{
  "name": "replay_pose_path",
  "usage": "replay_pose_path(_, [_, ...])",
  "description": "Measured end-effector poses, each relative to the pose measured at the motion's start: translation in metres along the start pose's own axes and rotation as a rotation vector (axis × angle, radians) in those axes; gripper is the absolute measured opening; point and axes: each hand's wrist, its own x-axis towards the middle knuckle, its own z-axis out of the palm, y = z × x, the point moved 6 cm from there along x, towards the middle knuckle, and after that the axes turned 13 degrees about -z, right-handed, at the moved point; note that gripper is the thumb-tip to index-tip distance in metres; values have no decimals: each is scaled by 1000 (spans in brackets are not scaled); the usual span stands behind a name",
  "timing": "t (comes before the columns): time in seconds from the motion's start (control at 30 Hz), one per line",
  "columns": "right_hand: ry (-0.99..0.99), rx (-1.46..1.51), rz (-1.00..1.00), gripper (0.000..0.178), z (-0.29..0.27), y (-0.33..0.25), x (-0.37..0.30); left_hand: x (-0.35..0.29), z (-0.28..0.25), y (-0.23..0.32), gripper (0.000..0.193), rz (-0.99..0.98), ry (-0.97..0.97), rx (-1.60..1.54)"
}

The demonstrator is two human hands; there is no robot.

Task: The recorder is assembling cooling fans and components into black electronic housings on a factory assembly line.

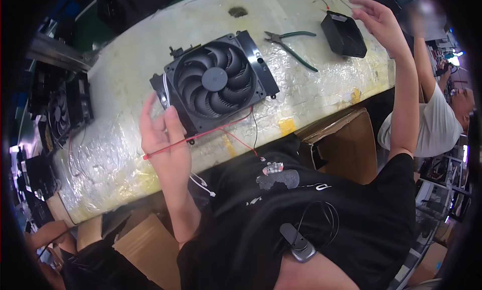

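Note:
A black cooling fan (215, 80) in a square frame with dark metal brackets lies tilted on the wrapped table. At its left bracket is my left hand (168, 139), its fingers curled around a thin white cable (166, 89) that runs along the fan's edge. A red wire (201, 134) crosses over this hand. White plug ends (211, 193) hang below it. My right hand (379, 26) is raised at the far right, beside an open black box (344, 34). Its fingers are apart, and I make out nothing held in them. A thin red-and-white wire (327, 4) lies just past the box.
Green-handled cutters (293, 43) lie between fan and box. Another fan unit (61, 111) stands at the left end of the table (120, 159). Cardboard boxes (346, 149) are below the near edge. A co-worker (427, 124) is close on the right; another person's arm (52, 234) shows lower left.

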Motion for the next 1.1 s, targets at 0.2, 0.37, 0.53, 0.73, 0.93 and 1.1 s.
replay_pose_path(0.2, [-383,963,60,26,161,-176,25,1,-8,-10,21,-14,-16,-95])
replay_pose_path(0.37, [-590,1187,91,23,220,-227,35,-2,-7,-8,20,-61,-101,-269])
replay_pose_path(0.53, [-603,1024,-48,24,229,-244,35,0,-11,-15,20,-107,-70,-309])
replay_pose_path(0.73, [-319,888,-336,11,221,-242,37,1,-13,-13,24,-312,-125,-542])
replay_pose_path(0.93, [-9,311,-1067,32,203,-259,22,3,-12,-20,31,-419,-226,-847])
replay_pose_path(1.1, [-45,239,-1210,29,212,-263,24,2,-11,-20,29,-445,-242,-815])
